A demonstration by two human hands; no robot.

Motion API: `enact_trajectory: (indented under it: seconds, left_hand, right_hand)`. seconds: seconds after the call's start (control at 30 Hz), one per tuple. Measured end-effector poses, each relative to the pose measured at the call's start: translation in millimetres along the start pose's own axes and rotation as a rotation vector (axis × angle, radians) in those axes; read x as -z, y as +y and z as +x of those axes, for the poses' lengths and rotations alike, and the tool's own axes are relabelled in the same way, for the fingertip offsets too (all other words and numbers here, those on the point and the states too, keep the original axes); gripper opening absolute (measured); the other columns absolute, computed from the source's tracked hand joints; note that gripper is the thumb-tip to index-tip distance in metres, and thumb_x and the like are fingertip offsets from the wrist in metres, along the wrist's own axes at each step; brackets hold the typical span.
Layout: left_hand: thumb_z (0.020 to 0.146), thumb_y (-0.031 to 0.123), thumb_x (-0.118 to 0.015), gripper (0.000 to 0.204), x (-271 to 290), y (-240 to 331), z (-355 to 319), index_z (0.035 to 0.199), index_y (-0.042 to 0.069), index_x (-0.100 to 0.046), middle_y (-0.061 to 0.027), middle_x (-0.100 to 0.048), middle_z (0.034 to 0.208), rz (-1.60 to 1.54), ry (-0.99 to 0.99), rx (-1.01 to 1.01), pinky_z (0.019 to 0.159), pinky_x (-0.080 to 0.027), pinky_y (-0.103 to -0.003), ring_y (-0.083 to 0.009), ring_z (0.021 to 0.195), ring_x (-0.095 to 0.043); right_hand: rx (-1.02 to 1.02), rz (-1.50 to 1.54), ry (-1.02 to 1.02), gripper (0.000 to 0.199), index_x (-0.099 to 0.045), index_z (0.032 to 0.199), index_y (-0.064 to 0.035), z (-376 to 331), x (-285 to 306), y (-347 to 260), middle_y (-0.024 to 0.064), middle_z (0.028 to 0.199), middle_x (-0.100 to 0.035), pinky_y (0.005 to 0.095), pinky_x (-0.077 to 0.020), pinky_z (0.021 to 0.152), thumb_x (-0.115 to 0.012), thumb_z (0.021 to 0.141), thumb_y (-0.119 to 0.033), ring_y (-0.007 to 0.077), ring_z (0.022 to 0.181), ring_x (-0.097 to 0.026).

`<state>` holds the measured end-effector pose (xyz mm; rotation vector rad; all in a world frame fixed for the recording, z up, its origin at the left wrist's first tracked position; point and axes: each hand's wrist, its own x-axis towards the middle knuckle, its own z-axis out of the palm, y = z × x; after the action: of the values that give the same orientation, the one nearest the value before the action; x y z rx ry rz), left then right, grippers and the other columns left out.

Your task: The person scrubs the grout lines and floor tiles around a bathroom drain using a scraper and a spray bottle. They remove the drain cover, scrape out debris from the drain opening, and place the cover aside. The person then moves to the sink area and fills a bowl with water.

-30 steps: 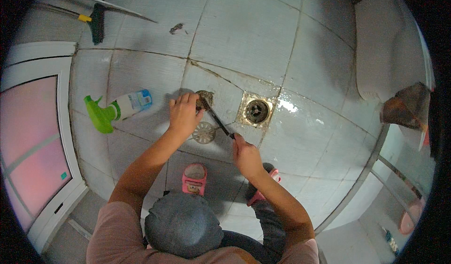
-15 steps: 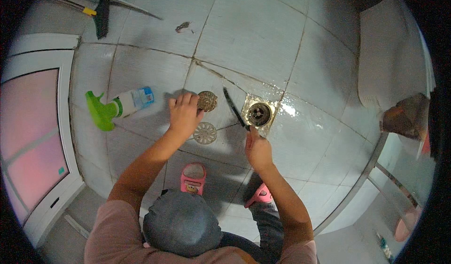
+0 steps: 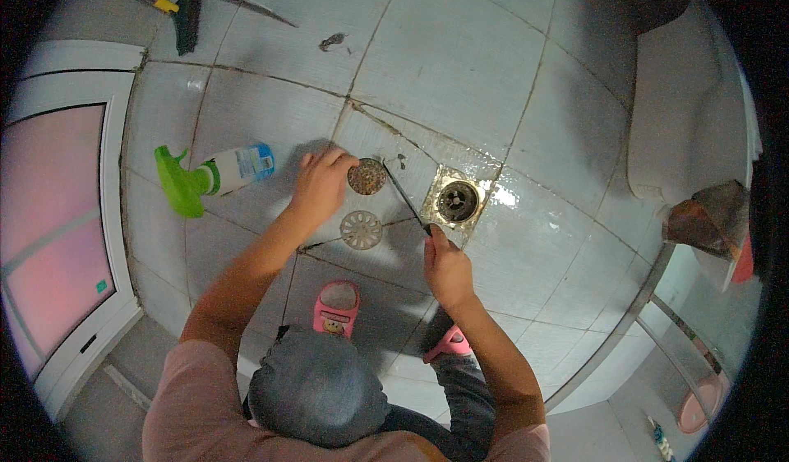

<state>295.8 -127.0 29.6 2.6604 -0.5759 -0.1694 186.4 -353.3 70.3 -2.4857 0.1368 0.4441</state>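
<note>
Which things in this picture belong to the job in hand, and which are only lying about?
Belong to the job:
thin dark tool, held in the right hand
round brownish disc, at the left hand
probably the slotted round cover and the square floor drain

Seem only lying about:
spray bottle with green head
long-handled tool with yellow collar
small dark scrap

On the grey tile floor (image 3: 448, 51), a round brown metal disc (image 3: 366, 177) lies left of a square yellowish metal drain (image 3: 457, 202). A thin black tool (image 3: 404, 193) is between them, its tip near the disc. A round grey slotted cover (image 3: 361, 230) lies between the disc and a pink rubber slipper (image 3: 334, 307). A green-topped plastic spray bottle (image 3: 215, 176) is farther left. Behind it is a dark broom head (image 3: 187, 18).
</note>
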Motion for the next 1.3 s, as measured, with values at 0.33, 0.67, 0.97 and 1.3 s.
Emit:
enact_trajectory:
  seconds: [0.33,0.67,0.97,1.3]
  left_hand:
    - [0.073,0.011,-0.055,0.01,-8.8,2.0,7.9,0.081,0.01,-0.06,-0.0076,-0.059,0.082,0.138,-0.172,0.187,0.077,-0.034,-0.041,-0.0246,0.08,-0.056]
    - [0.072,0.012,-0.058,0.004,-6.8,-8.7,3.8,0.072,0.015,-0.061,-0.0026,-0.057,0.077,-0.035,-0.068,0.172,0.074,-0.033,-0.042,-0.023,0.077,-0.055]
    - [0.069,0.016,-0.062,0.004,-5.6,-12.8,8.0,0.072,0.013,-0.063,-0.0001,-0.058,0.075,0.006,-0.083,0.16,0.072,-0.032,-0.041,-0.0201,0.078,-0.055]
    - [0.07,0.013,-0.058,0.007,-8.8,-1.5,18.8,0.075,0.014,-0.062,-0.0001,-0.057,0.083,0.07,-0.074,-0.035,0.075,-0.033,-0.036,-0.0179,0.085,-0.053]
  right_hand:
    - [0.022,-0.219,-0.118,0.022,-0.053,0.101,-0.0047,-2.0,7.0,-16.6,0.0178,0.068,-0.059,0.0423,-0.047,0.05,-0.049,0.082,-0.015,0.0338,0.056,-0.058]
    - [0.149,-0.209,-0.089,0.02,-0.056,0.098,-0.0049,2.8,-10.5,-19.7,0.0165,0.066,-0.059,0.0405,-0.047,0.048,-0.049,0.082,-0.014,0.0321,0.054,-0.058]
    - [0.144,-0.182,-0.111,0.019,-0.054,0.097,-0.0052,3.9,-10.5,-14.2,0.0188,0.063,-0.058,0.0414,-0.0467,0.049,-0.047,0.081,-0.011,0.034,0.056,-0.058]
    - [0.028,-0.106,-0.055,0.024,-0.051,0.103,-0.0042,1.5,23.4,8.9,0.0196,0.064,-0.058,0.0444,-0.0466,0.05,-0.048,0.081,-0.014,0.0352,0.056,-0.058]
